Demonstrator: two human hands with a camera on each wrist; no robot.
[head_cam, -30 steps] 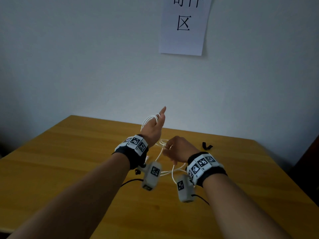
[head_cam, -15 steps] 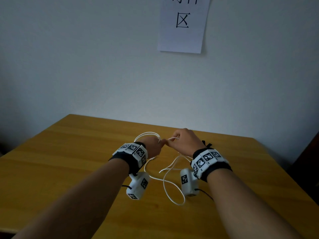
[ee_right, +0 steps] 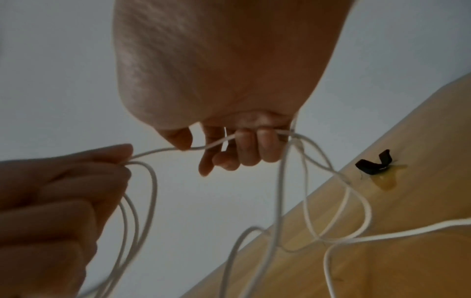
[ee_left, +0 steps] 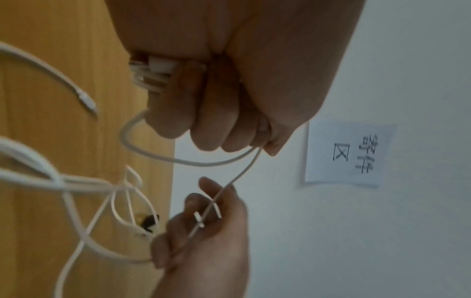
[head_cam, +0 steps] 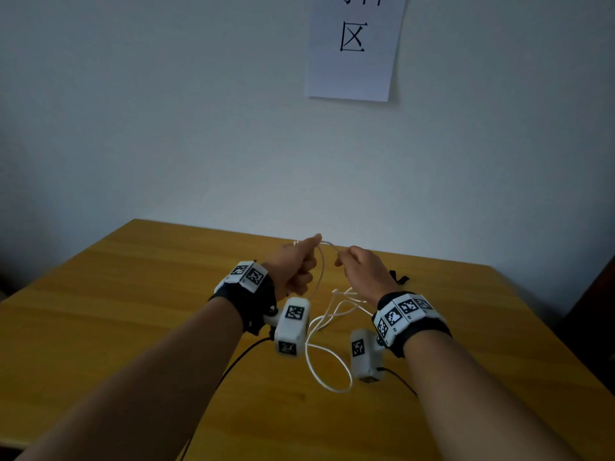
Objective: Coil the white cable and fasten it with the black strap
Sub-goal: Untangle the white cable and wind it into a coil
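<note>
Left hand (head_cam: 294, 267) fist grips coiled white cable (head_cam: 327, 354); right hand (head_cam: 361, 271) pinches the strand. Tangled slack, apparently knotted, may snag the next loop.

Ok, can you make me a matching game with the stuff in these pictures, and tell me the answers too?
Things:
1. white cable
2. black strap
3. paper sign
4. left hand

Places or states:
A. stuck on the wall
B. lying alone on the wooden table
C. gripping a bundle of loops
D. stretched between both hands, slack hanging to the table

Pairs: 1-D, 2-B, 3-A, 4-C
</note>
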